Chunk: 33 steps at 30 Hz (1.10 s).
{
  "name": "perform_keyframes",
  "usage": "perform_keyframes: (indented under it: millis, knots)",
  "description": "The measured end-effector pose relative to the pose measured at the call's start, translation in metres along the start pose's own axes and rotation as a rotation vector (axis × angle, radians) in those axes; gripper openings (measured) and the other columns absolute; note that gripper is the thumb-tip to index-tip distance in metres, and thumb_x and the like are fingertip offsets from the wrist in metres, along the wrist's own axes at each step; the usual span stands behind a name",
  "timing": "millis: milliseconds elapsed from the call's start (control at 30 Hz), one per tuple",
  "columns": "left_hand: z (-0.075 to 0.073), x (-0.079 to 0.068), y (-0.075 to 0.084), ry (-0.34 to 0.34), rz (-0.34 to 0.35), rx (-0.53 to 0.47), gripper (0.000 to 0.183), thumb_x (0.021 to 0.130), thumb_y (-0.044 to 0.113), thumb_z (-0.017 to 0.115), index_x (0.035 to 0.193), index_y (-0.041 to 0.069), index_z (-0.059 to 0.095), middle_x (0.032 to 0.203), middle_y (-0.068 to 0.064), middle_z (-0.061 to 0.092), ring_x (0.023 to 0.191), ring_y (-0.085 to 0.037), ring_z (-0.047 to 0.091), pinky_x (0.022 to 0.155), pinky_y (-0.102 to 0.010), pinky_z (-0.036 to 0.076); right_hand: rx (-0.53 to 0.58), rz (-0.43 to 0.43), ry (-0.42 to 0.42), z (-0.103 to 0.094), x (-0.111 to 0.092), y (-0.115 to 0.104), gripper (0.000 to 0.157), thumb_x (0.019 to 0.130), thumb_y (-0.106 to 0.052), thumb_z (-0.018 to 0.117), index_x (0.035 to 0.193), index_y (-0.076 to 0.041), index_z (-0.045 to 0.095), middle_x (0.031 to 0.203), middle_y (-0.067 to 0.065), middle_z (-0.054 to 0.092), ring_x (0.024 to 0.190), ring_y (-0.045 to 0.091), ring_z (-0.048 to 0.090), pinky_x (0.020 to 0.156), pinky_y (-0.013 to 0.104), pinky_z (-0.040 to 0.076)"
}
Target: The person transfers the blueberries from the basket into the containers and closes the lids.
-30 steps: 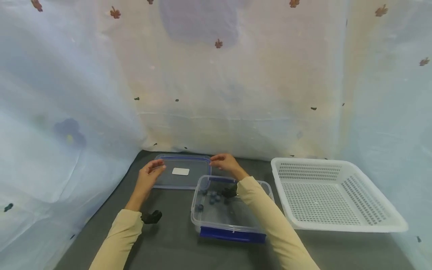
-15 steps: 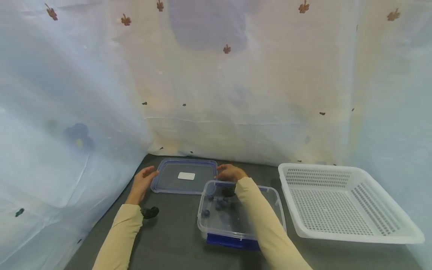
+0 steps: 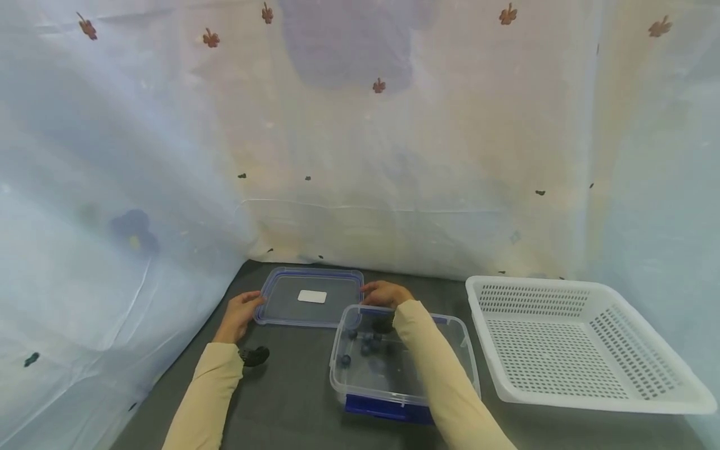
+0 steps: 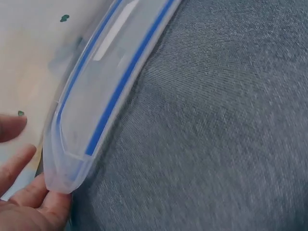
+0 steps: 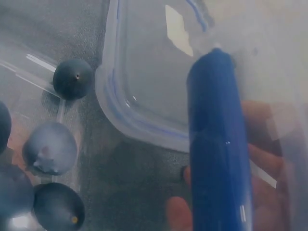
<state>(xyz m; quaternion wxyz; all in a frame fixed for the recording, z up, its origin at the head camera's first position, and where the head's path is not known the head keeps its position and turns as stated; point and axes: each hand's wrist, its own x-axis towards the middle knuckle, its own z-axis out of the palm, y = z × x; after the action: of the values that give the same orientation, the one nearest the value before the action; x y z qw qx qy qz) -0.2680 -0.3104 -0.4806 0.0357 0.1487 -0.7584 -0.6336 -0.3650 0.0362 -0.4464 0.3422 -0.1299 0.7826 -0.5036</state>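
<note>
A clear lid (image 3: 284, 306) with blue edging and a white label lies at the back of the table. My left hand (image 3: 239, 315) pinches its left end; thumb and finger meet at the lid's corner (image 4: 62, 178) in the left wrist view. At the lid's right edge is my right hand (image 3: 387, 294), its fingers loosely bent. In the right wrist view, a blue clip (image 5: 219, 144) partly covers those fingers, and whether they touch the lid is hidden. Below the right forearm stands a clear lidless container (image 3: 360, 386) holding several blueberries (image 5: 50, 148).
To the right stands a white perforated plastic basket (image 3: 610, 405). Dark grey cloth covers the table (image 3: 298, 387). A patterned curtain (image 3: 349, 231) hangs close behind and to both sides.
My left hand has come down onto the lid's left end and pinches it. The right hand has lowered to the lid's right edge. The head view has shifted slightly.
</note>
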Motion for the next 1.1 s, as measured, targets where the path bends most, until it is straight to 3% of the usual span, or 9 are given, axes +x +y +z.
perform_keyframes:
  millis: [133, 267, 433, 667, 900, 1000, 1100]
  knots:
    - [0.002, 0.002, -0.002, 0.015, -0.022, -0.019, 0.047, 0.093, 0.001, 0.056, 0.136, -0.013, 0.044, 0.135, -0.031, 0.044, 0.114, -0.031, 0.049, 0.091, -0.034, 0.047, -0.009, -0.025, 0.033, 0.0, -0.001, 0.0, 0.055, 0.089, 0.0, 0.065, 0.14, 0.005, 0.045, 0.128, 0.021, 0.056, 0.105, 0.025, 0.059, 0.084, 0.033, 0.052]
    - [0.003, 0.005, -0.004, 0.003, -0.053, -0.027, 0.048, 0.093, -0.009, 0.051, 0.139, -0.013, 0.04, 0.14, -0.031, 0.04, 0.117, -0.031, 0.047, 0.085, -0.025, 0.048, 0.025, -0.066, 0.061, 0.0, -0.002, 0.001, 0.053, 0.09, 0.006, 0.06, 0.14, 0.009, 0.043, 0.138, 0.027, 0.045, 0.115, 0.034, 0.055, 0.091, 0.036, 0.05]
    - [0.001, 0.008, -0.003, -0.013, -0.039, -0.084, 0.049, 0.091, -0.014, 0.05, 0.139, -0.013, 0.04, 0.14, -0.031, 0.041, 0.106, -0.022, 0.052, 0.074, -0.017, 0.048, 0.053, -0.085, 0.096, -0.001, -0.005, 0.001, 0.054, 0.087, 0.016, 0.053, 0.14, 0.011, 0.04, 0.142, 0.03, 0.041, 0.109, 0.035, 0.059, 0.089, 0.036, 0.051]
    - [-0.004, 0.012, 0.002, -0.034, 0.01, -0.119, 0.047, 0.092, -0.011, 0.052, 0.138, -0.013, 0.042, 0.138, -0.029, 0.044, 0.099, -0.012, 0.057, 0.076, -0.017, 0.049, 0.071, -0.093, 0.129, -0.002, -0.007, -0.001, 0.06, 0.084, 0.018, 0.056, 0.141, 0.009, 0.042, 0.141, 0.028, 0.043, 0.088, 0.021, 0.059, 0.08, 0.032, 0.053]
    - [-0.006, 0.007, 0.011, -0.049, 0.017, -0.15, 0.05, 0.094, -0.009, 0.051, 0.142, -0.01, 0.039, 0.142, -0.028, 0.04, 0.102, -0.011, 0.057, 0.081, -0.019, 0.048, 0.154, -0.087, 0.166, -0.001, -0.003, -0.003, 0.059, 0.083, 0.019, 0.054, 0.14, 0.007, 0.044, 0.111, 0.023, 0.055, 0.069, 0.013, 0.053, 0.063, 0.022, 0.049]
    - [-0.009, 0.007, 0.014, -0.045, 0.015, -0.17, 0.05, 0.094, -0.008, 0.052, 0.143, -0.008, 0.039, 0.14, -0.025, 0.042, 0.101, -0.01, 0.058, 0.083, -0.021, 0.049, 0.212, -0.099, 0.193, 0.0, -0.001, -0.007, 0.059, 0.082, 0.018, 0.052, 0.139, 0.007, 0.046, 0.11, 0.022, 0.056, 0.069, 0.013, 0.054, 0.06, 0.021, 0.048]
    - [-0.013, 0.006, 0.018, -0.049, 0.006, -0.179, 0.051, 0.096, -0.004, 0.053, 0.145, -0.005, 0.038, 0.136, -0.019, 0.046, 0.095, -0.008, 0.059, 0.083, -0.024, 0.05, 0.275, -0.11, 0.209, 0.0, -0.001, -0.012, 0.06, 0.082, 0.018, 0.052, 0.141, 0.006, 0.044, 0.118, 0.029, 0.055, 0.079, 0.021, 0.059, 0.065, 0.025, 0.052]
